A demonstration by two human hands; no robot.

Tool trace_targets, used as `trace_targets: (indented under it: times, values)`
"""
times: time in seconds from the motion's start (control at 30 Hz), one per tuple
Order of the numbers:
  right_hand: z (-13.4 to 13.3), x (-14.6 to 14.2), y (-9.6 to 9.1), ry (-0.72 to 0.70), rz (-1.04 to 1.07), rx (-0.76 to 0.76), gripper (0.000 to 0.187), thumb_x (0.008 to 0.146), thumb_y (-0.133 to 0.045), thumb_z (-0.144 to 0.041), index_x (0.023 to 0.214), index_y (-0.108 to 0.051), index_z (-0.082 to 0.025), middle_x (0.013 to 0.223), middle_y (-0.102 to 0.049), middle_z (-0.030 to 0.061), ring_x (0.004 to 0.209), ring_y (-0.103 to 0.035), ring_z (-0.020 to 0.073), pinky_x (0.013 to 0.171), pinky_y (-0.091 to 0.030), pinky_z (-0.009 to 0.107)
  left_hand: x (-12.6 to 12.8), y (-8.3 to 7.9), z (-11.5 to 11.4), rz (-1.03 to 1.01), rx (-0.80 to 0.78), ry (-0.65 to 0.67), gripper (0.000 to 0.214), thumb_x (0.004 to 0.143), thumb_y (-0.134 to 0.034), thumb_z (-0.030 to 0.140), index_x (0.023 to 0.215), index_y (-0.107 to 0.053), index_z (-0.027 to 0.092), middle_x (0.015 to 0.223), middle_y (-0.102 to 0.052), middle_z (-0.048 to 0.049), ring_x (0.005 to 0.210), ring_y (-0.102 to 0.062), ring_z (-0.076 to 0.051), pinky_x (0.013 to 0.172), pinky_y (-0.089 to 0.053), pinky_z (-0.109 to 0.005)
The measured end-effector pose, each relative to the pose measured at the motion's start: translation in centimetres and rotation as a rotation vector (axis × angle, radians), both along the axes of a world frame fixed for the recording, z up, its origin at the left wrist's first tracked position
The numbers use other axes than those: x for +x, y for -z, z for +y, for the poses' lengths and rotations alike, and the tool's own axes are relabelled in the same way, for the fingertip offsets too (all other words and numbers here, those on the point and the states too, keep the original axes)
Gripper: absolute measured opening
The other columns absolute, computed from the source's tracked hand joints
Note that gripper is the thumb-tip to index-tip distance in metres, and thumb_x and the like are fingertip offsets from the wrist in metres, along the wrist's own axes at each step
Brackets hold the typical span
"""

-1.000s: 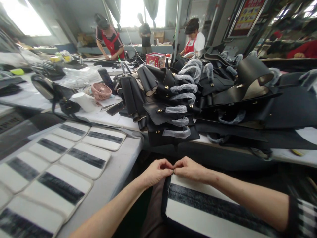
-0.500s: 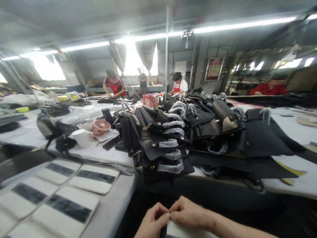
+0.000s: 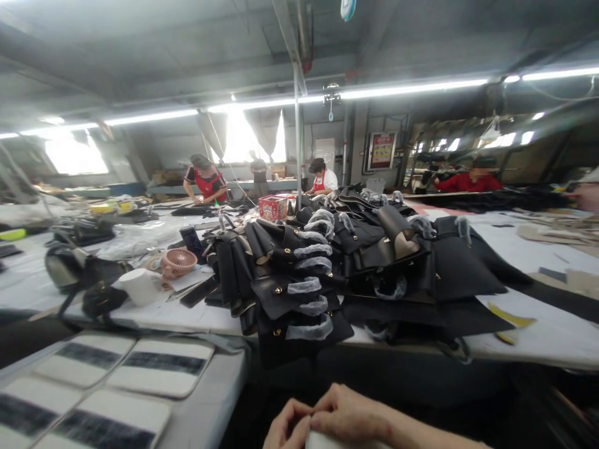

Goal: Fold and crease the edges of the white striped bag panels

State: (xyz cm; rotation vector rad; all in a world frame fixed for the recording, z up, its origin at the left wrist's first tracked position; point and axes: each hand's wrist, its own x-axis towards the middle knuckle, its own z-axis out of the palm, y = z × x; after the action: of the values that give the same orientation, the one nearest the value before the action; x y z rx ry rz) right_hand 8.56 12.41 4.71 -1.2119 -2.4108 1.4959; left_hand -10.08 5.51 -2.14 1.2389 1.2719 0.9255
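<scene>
Left hand [image 3: 287, 425] and right hand [image 3: 349, 410] meet, each grip pinching the edge of a pale panel [image 3: 339, 441], low at center. 4 striped panels [image 3: 161, 381] lie on a desk [image 3: 213, 399] at left; beyond, bags [image 3: 276, 304] crowd a longer desk [image 3: 556, 340], 2 red-aproned people [image 3: 206, 184] behind.

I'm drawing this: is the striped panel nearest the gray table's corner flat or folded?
Flat. The panel lies on the gray table, its pale, striped face and four corners showing.
</scene>
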Motion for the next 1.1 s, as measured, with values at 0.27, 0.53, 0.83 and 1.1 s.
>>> trace_targets:
  times: [0.27,0.53,0.83,1.1]
  values:
    - [0.7,0.7,0.3,-0.091,0.036,-0.098,0.026,0.083,-0.053,-0.034,0.072,-0.066,-0.014,0.060,-0.041,-0.0055,0.057,-0.034,0.0084,0.050,-0.025,0.022,0.8,-2.5,-1.2,-0.086,-0.043,-0.063,0.034,0.085,-0.062,0.047,0.101,-0.065,0.018,0.090,-0.062,-0.0011,0.083,-0.053,-0.017,0.074,-0.040,-0.026]
    - [0.8,0.5,-0.1,-0.125,-0.005,-0.104,0.034,0.086,-0.050,-0.040,0.071,-0.065,-0.014,0.058,-0.041,-0.0050,0.053,-0.034,0.0085,0.048,-0.025,0.023,0.5,-2.0,-1.3,-0.142,-0.114,-0.073,0.044,0.085,-0.059,0.057,0.099,-0.066,0.016,0.085,-0.060,-0.0013,0.075,-0.051,-0.014,0.068,-0.039,-0.024]
    - [1.8,2.1,-0.7,-0.211,-0.044,-0.120,0.030,0.088,-0.050,-0.037,0.078,-0.068,-0.015,0.062,-0.049,-0.0041,0.057,-0.040,0.0093,0.051,-0.028,0.022,0.1,-2.4,0.0,-0.015,0.001,0.050,0.027,0.090,-0.058,0.040,0.105,-0.069,0.020,0.109,-0.065,-0.0052,0.100,-0.057,-0.020,0.086,-0.042,-0.028]
    - [1.2,2.0,-0.6,-0.196,-0.139,0.039,0.035,0.093,-0.045,-0.036,0.084,-0.073,-0.018,0.065,-0.062,0.0007,0.058,-0.052,0.0129,0.055,-0.032,0.025,0.1,-2.8,0.6,0.103,-0.016,0.192,0.036,0.098,-0.045,0.036,0.126,-0.065,0.023,0.114,-0.071,-0.0034,0.099,-0.063,-0.020,0.084,-0.046,-0.028]
